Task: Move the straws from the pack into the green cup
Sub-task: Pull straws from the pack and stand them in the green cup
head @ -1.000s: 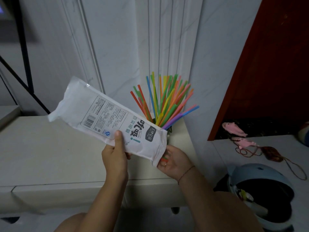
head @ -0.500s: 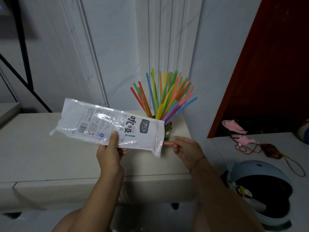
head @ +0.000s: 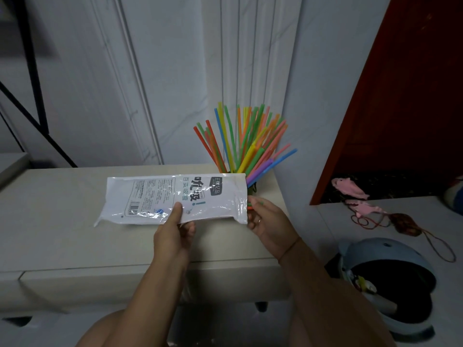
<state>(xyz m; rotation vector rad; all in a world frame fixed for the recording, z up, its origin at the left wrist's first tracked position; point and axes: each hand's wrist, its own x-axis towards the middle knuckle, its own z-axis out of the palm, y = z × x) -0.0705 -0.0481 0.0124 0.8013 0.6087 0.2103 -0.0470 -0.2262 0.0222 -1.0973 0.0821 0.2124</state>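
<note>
Pinching the glossy white pack between thumb and curled fingers, the left hand held it level over the tabletop, its black characters and barcode facing up. The right hand sat at its open end, fingers closed on orange and green straw ends. Behind, many-coloured straws fanned from the green cup, which the pack mostly hid.
</note>
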